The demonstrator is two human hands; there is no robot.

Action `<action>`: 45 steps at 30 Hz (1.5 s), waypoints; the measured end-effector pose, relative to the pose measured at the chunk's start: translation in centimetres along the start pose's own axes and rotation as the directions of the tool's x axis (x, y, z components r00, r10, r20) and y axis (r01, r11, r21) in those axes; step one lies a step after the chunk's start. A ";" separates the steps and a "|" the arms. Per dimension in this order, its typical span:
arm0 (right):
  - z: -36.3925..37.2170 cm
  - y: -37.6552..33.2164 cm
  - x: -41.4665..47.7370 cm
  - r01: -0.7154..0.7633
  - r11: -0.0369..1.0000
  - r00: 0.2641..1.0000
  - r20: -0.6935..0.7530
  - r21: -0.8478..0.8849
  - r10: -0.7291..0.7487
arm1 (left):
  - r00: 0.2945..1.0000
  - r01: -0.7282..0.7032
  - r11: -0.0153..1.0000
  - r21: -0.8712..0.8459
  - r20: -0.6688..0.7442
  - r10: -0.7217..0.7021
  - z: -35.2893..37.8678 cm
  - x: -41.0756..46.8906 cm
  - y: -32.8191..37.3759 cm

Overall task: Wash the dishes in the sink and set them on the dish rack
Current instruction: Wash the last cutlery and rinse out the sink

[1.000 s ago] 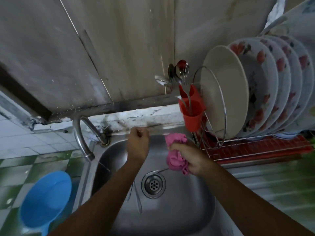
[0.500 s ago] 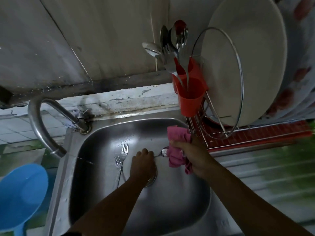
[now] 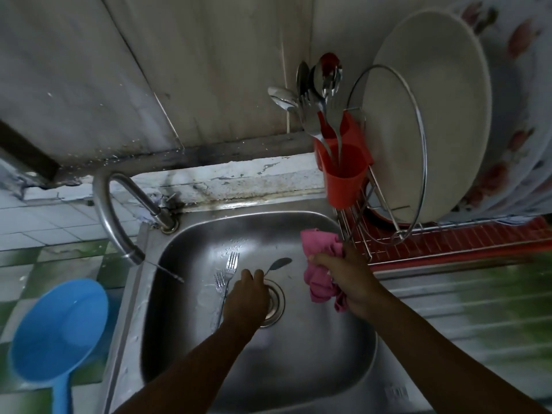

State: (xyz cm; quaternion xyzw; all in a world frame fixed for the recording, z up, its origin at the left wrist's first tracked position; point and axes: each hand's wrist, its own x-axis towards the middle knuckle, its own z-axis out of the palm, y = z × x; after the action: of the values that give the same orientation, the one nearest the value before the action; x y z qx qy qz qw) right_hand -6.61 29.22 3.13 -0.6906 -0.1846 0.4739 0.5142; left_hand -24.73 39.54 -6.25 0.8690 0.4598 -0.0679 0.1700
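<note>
Stainless steel sink (image 3: 328, 369) sits below a stained wall, with the faucet (image 3: 110, 216) at its far left corner and the dish rack (image 3: 448, 243) on the counter to its right.

Position of the work item: the spoon (image 3: 279, 264) is over the basin floor, just beyond the drain (image 3: 276, 300). The left hand (image 3: 246, 300) pinches the handle end between curled fingertips. Whether the bowl of the spoon touches the steel cannot be told.

Axis: the spoon runs from the left hand's fingertips up and to the right. The bowl end points at the right hand (image 3: 346, 276) and lies between the two hands.

Right hand: fingers are clenched round a bunched pink cloth (image 3: 318, 243). The cloth is near the spoon bowl but apart from it, and this hand is the nearer one to the bowl end.

Judgement: the step in hand looks like wiping the spoon. Closing the gap along the spoon's own axis would bring bowl and cloth together.

Waiting items: two forks (image 3: 230, 264) lie side by side on the basin floor, just left of the left hand, tines toward the wall.

Destination: the red cutlery holder (image 3: 343, 174) hangs on the rack's near end, beyond the right hand, already holding spoons and forks. Plates (image 3: 427, 115) stand upright behind it.
</note>
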 end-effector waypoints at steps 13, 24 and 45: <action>3.5 -5.7 -4.9 0.504 0.565 0.778 0.060 -0.654 -0.625 | 0.973 0.183 0.438 -0.880 0.097 -0.211 -12.3 -10.1 5.2; 4.6 -7.2 -7.0 0.554 0.371 0.752 0.257 -0.745 -0.607 | 0.962 0.068 0.522 -0.850 -0.083 -0.259 -14.8 -12.9 6.5; 4.6 -6.3 -6.5 0.510 0.199 0.693 0.264 -0.837 -0.671 | 0.962 0.179 0.449 -0.875 0.062 -0.265 -15.5 -13.2 7.0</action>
State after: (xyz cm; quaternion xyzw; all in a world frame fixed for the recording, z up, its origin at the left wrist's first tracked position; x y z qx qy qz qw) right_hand -12.20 29.40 11.67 -0.7578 -0.6047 0.0198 0.2444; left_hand -27.06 31.18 13.47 0.5951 0.5460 0.1902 0.5582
